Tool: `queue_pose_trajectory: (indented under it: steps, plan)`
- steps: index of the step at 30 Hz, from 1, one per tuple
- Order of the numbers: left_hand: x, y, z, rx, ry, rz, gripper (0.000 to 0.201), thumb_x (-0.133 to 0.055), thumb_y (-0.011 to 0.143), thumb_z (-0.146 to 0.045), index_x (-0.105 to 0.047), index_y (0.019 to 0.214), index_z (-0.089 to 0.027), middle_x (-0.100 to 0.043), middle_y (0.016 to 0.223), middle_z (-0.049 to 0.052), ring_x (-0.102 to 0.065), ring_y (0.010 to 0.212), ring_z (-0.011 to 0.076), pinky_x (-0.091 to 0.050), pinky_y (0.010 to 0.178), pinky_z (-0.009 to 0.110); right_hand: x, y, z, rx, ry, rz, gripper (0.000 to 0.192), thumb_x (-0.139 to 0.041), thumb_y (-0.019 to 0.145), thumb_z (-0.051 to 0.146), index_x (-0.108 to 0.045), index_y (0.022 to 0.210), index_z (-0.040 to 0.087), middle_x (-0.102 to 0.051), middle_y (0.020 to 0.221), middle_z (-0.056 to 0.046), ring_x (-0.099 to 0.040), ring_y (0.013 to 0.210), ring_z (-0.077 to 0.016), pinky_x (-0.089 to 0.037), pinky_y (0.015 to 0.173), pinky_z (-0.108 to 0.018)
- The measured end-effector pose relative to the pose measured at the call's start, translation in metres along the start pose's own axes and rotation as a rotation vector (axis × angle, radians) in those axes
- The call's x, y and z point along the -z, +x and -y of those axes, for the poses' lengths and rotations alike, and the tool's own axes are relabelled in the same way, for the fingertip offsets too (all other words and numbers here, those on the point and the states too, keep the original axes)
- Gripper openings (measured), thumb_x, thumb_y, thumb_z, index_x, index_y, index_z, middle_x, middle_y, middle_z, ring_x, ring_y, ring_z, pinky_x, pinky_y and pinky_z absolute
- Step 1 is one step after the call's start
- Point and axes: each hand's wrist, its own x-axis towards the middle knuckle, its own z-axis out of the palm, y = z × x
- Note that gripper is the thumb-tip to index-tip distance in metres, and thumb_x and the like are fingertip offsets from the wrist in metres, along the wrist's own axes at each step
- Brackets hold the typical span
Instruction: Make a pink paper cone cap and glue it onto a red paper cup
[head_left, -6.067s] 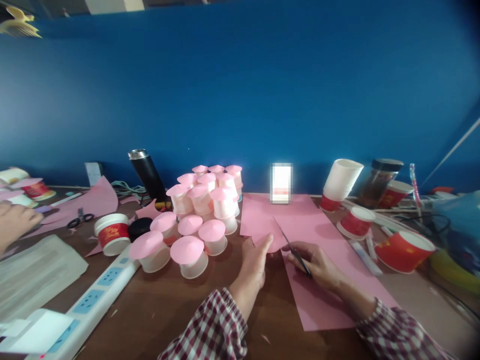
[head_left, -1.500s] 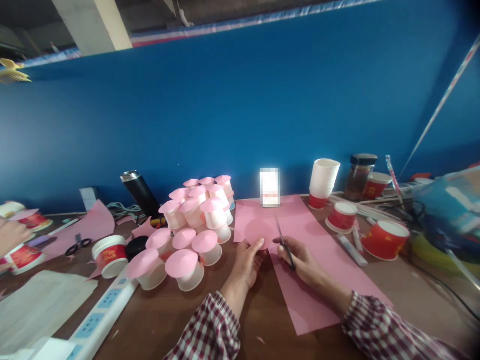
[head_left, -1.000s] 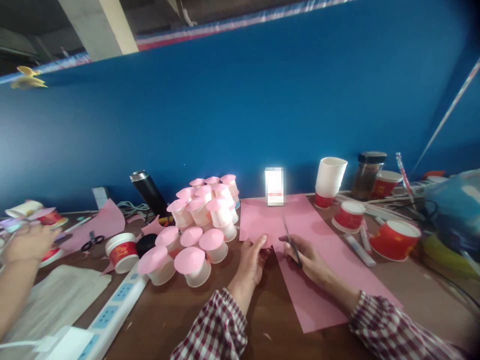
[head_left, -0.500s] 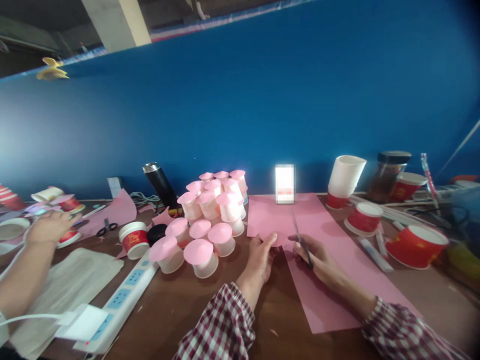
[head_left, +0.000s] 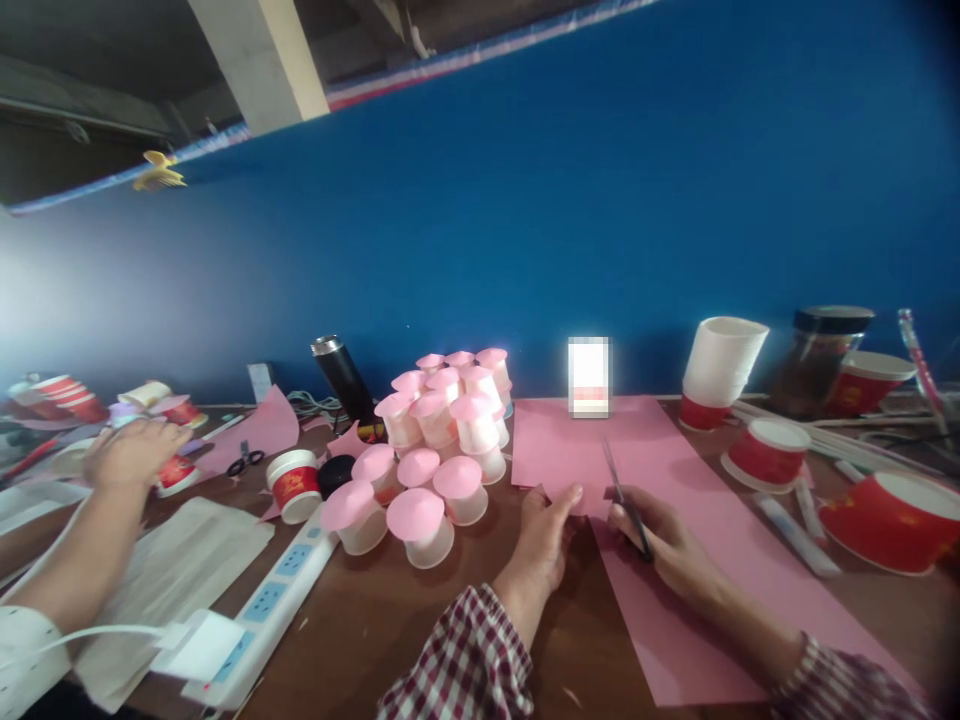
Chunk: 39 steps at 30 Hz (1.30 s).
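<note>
Pink paper (head_left: 675,560) lies flat on the brown counter (head_left: 375,620) at lower centre-right of the frame. At its near-left edge the left hand (head_left: 546,535) pinches a small cut piece, its grip closed on the paper. Just right of it, the right hand (head_left: 664,545) has its grip clenched around scissors (head_left: 626,500), blades pointing up-frame over the sheet. Pink-capped cups (head_left: 435,440) cluster to the left. Another person's hand (head_left: 131,455) rests at far left.

The brown wooden table (head_left: 375,640) carries pink paper (head_left: 697,560), capped cups (head_left: 442,440) and a power strip (head_left: 262,620).
</note>
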Motion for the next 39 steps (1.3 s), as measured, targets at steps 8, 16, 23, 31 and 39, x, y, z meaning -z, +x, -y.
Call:
queue_pose_trajectory:
  steps: [8, 16, 23, 31, 39]
  plan:
    - [-0.002, -0.002, 0.000, -0.013, -0.008, 0.021, 0.031, -0.079, 0.061, -0.029, -0.061, 0.080, -0.012, -0.065, 0.068, 0.002, -0.060, 0.058, 0.0122, -0.046, 0.054, 0.022, 0.000, 0.001, -0.002, 0.003, -0.029, 0.007, 0.055, -0.057, 0.075, 0.060, -0.057, 0.106, 0.014, -0.057, 0.070, -0.001, -0.052, 0.062, -0.0146, -0.043, 0.056, -0.025]
    - [0.001, -0.001, 0.009, -0.105, 0.020, 0.048, 0.029, -0.071, 0.072, -0.032, -0.060, 0.089, -0.011, -0.068, 0.082, 0.009, -0.064, 0.074, 0.0194, -0.050, 0.069, 0.031, 0.000, 0.001, 0.004, -0.019, 0.002, 0.005, 0.053, -0.057, 0.075, 0.060, -0.056, 0.103, 0.016, -0.051, 0.064, 0.001, -0.047, 0.057, -0.0131, -0.040, 0.051, -0.025]
    - [-0.001, 0.001, 0.007, -0.101, -0.004, 0.023, 0.029, -0.072, 0.071, -0.031, -0.061, 0.089, -0.011, -0.068, 0.085, 0.010, -0.065, 0.077, 0.0207, -0.049, 0.073, 0.032, 0.001, 0.006, -0.011, -0.035, 0.110, 0.023, 0.051, -0.056, 0.081, 0.054, -0.051, 0.113, 0.015, -0.050, 0.063, 0.003, -0.044, 0.051, -0.0104, -0.035, 0.047, -0.023]
    - [-0.002, 0.002, 0.006, -0.058, -0.016, 0.012, 0.026, -0.072, 0.070, -0.029, -0.060, 0.087, -0.013, -0.068, 0.080, 0.007, -0.064, 0.072, 0.0182, -0.048, 0.069, 0.030, 0.000, 0.005, -0.008, -0.023, 0.109, -0.016, 0.049, -0.062, 0.077, 0.052, -0.057, 0.109, 0.016, -0.052, 0.062, 0.002, -0.046, 0.054, -0.0115, -0.038, 0.047, -0.022]
    - [-0.007, 0.009, 0.013, -0.127, 0.042, -0.095, 0.034, -0.074, 0.067, -0.034, -0.057, 0.088, -0.013, -0.066, 0.080, 0.007, -0.063, 0.070, 0.0172, -0.048, 0.065, 0.029, 0.000, 0.005, -0.013, 0.012, 0.176, -0.018, 0.047, -0.062, 0.079, 0.048, -0.054, 0.115, 0.018, -0.049, 0.065, 0.003, -0.045, 0.056, -0.0103, -0.038, 0.048, -0.021]
